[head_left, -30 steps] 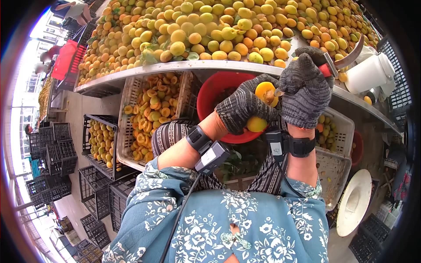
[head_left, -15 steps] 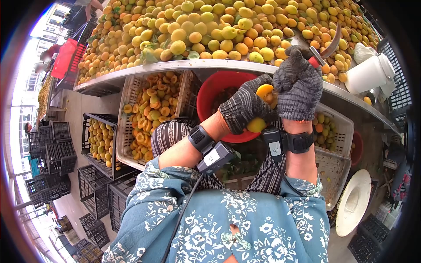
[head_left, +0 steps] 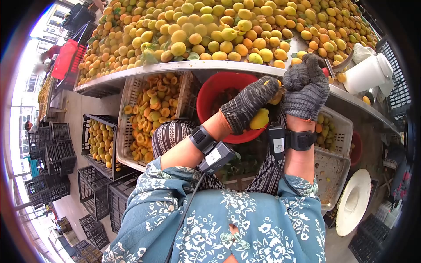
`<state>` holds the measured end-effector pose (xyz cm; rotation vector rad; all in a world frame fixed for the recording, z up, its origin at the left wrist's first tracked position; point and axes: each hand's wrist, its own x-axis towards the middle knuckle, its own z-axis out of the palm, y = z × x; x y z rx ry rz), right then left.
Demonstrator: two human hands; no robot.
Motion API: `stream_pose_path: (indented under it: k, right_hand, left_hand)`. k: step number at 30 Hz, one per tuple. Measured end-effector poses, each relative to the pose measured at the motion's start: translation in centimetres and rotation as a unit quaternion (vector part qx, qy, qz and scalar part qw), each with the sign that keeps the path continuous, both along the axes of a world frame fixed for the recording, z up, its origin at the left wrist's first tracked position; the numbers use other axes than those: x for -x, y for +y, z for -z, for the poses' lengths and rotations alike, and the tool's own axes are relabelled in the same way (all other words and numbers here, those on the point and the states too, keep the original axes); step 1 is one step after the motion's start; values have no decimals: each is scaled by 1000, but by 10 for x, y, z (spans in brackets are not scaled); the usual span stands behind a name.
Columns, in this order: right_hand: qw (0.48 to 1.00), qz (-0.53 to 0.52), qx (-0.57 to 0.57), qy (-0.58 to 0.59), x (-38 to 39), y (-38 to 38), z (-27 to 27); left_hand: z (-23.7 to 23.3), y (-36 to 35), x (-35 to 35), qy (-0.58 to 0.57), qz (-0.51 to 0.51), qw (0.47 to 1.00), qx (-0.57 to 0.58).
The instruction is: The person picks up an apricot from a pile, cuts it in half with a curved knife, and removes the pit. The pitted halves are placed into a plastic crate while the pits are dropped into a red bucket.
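My left hand [head_left: 243, 107], in a dark knitted glove, is closed around a yellow apricot [head_left: 260, 119] low in the palm. At its fingertips is another apricot [head_left: 277, 95], partly hidden by the fingers. Right beside it, my gloved right hand [head_left: 305, 90] is clenched round a curved knife [head_left: 344, 65]. The knife's red handle shows at the knuckles, and its blade points off to the right. Beneath my left hand stands a red basin [head_left: 205, 98], its contents dark and mostly hidden.
Apricots are heaped on a metal-edged table [head_left: 175, 66] in front. Left of my knees, a pale crate [head_left: 123, 131] holds halved apricots, beside a black crate [head_left: 85, 136] of apricots. On the right are a white bucket [head_left: 366, 74], pale trays [head_left: 346, 131] and a straw hat [head_left: 352, 202].
My right hand has shifted slightly right, and the knife blade has swung from pointing upward to lying lower. The orange flesh seen between the hands is now mostly covered by my left fingers.
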<state>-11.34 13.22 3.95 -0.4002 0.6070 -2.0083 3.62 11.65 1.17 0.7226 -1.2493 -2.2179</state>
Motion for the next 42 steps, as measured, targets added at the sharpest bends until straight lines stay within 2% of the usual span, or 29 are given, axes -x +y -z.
stream_pose_path:
  k: [5,6,7,8,10,11,12,13,17,18,19,21,22,23,24,25,26,27,29,31,32,34,35,37,38,39,40,41,42]
  right_hand:
    - [1000,-14,9,11,-10,-1,-6]
    - [1000,-4,4,30,-14,-2,-9]
    - [999,6,1,48,-17,-2,-11]
    - [998,9,1,66,-21,0,-13]
    - [994,18,-5,103,-27,5,-23]
    - [990,27,-10,141,-31,6,-27]
    - [935,136,-3,327,-33,5,-20]
    - [935,134,-3,329,-37,6,-15]
    - [842,85,-9,533,-47,7,-5]
    - [841,83,-7,534,-47,6,-8]
    - [891,82,-12,446,-46,6,-11]
    - [963,74,-19,257,-45,2,-19]
    - [984,70,-23,160,-42,0,-22]
    - [984,70,-20,163,-33,-1,-21]
    - [994,11,52,93,-19,0,-18]
    - [991,-48,122,22,-8,0,-15]
    - [997,7,79,25,-2,0,-18]
    - [996,7,82,24,1,1,-20]
    - [983,37,-48,176,1,8,-21]
    - [950,-43,-166,262,-6,19,-17]
    - [934,-54,-175,307,-12,19,-10]
    - [907,-55,-163,384,-25,21,9]
    - [907,-56,-163,383,-29,23,8]
    - [809,6,-174,561,-34,26,5]
    - [768,45,-176,614,-36,26,7]
    - [770,46,-175,612,-37,26,6]
    - [720,70,-180,666,-37,25,6]
    - [666,93,-185,717,-38,25,5]
    - [666,93,-185,717,-39,24,4]
  left_hand:
    - [9,-5,-5,-52,-39,998,-23]
    - [16,-7,-6,-31,-117,941,315]
    - [20,-8,-7,-7,-180,768,615]
    - [18,-6,-7,-7,-180,768,615]
    - [13,1,-11,-42,-145,869,472]
    - [11,1,-13,-42,-147,869,471]
    - [10,0,-15,-35,-121,873,471]
    - [9,-1,-17,-28,-95,878,469]
    - [3,-2,-18,-2,-20,886,463]
    - [-1,-1,-15,72,-3,977,202]
    - [-6,1,-12,140,16,987,-75]
    - [-14,4,-3,135,-26,987,-87]
    - [-5,0,2,105,-53,992,49]
    - [5,-4,4,74,-78,977,184]
    - [9,-10,-4,45,-76,989,-116]
    - [11,-11,-5,46,-77,989,-114]
    - [-1,-10,-5,37,-87,983,-157]
    - [-8,-10,-7,26,-96,975,-200]
    - [-6,-13,-12,61,-74,981,-167]
    - [-20,-8,-10,28,-110,980,-161]
    - [-18,-7,-11,29,-111,980,-161]
    - [-9,-5,-12,17,-180,983,-17]
    - [-3,-8,-12,17,-180,983,-18]
    - [5,-17,-11,11,-118,988,-104]
    - [5,-17,-9,9,-117,988,-102]
    - [5,-17,-6,-19,-134,990,-27]
    - [5,-17,-3,-47,-149,986,48]
    - [12,-19,-1,-48,-150,986,48]
    - [23,-23,1,-85,-168,969,159]
